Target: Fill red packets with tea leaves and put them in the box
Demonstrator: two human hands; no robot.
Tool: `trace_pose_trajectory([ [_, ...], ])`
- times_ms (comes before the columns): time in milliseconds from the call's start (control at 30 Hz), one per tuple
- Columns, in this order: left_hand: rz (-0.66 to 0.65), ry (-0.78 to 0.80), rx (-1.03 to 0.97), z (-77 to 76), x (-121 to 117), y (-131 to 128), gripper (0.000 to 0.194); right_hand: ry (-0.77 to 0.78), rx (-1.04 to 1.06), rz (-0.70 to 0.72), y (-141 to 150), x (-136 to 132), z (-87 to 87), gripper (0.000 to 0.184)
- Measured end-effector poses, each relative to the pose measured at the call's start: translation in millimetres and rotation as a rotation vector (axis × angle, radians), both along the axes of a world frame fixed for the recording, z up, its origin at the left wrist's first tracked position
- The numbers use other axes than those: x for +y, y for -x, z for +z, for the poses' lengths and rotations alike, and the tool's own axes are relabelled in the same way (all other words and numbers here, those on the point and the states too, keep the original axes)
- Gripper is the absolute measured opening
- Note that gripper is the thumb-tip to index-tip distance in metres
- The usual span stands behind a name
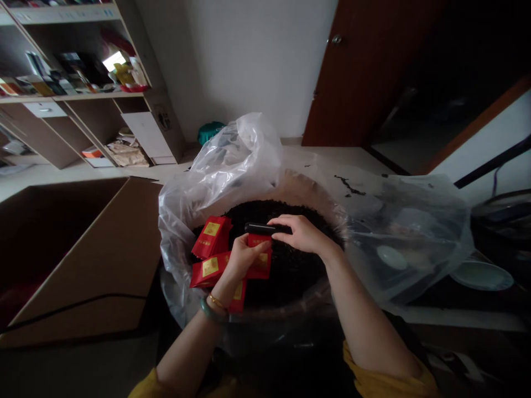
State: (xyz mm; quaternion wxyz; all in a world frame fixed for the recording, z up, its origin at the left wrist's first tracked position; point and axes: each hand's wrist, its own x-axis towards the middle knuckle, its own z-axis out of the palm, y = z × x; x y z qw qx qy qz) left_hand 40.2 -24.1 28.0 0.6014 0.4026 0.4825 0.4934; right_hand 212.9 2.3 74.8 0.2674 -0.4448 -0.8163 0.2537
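My left hand (244, 255) is closed on a small red foil packet (259, 266) with a yellow label, thumb across its front. In my right hand (302, 234) is a slim black bar-shaped tool (259, 228), perhaps a bag sealer, pinched between thumb and fingers. It lies level along the packet's top edge. Several more red packets (210, 239) rest to the left and below, on dark, loose leaves that look like tea (292, 279). These leaves fill a round container lined with clear plastic (176, 221).
An open cardboard box (108, 254) stands at left. Clear plastic (409, 237) spreads to the right, near a pale bowl (481, 276). Dark bits (349, 186) lie on the floor beyond. Shelves (74, 97) and a brown door (352, 72) are at the back.
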Motion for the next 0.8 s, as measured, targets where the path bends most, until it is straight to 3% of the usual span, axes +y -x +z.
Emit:
trace_pose_trajectory([
  [500, 0.065, -0.159, 0.084, 1.8, 4, 6, 0.035, 0.027, 0.023, 0.022, 2, -1, 1.3, 0.029],
  [667, 0.068, -0.094, 0.074, 11.6, 8, 25, 0.036, 0.004, 0.044, -0.091, -15, 5, -1.9, 0.035],
  [800, 0.112, -0.044, 0.109, 16.7, 13, 47, 0.044, 0.102, -0.071, -0.184, -36, 15, -8.5, 0.039],
])
